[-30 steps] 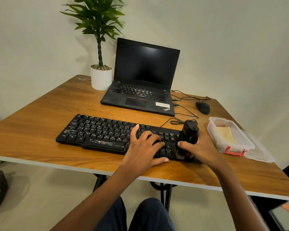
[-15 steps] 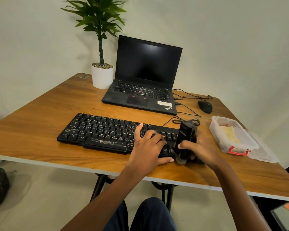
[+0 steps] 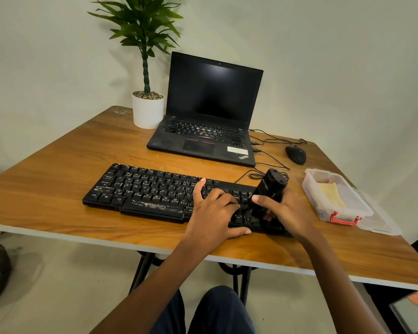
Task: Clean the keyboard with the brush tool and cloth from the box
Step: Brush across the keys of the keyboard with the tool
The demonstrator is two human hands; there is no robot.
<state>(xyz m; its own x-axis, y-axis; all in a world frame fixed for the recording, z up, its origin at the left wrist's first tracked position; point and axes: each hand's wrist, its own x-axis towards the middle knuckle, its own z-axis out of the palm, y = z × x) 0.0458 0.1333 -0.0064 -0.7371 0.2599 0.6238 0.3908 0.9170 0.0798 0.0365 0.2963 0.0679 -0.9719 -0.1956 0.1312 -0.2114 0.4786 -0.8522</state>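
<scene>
The black corded keyboard (image 3: 143,189) is laid near the front edge of the brown wooden worktop (image 3: 46,194), with bare wood to its left. The clear plastic box (image 3: 343,214) with the yellow cloth (image 3: 331,195) is set near its right end. The black cylindrical brush tool (image 3: 270,186) is held on the right-end keys by the right hand (image 3: 290,210), grip curled round it. The left hand (image 3: 212,213) is rested on the keys, grip slack.
</scene>
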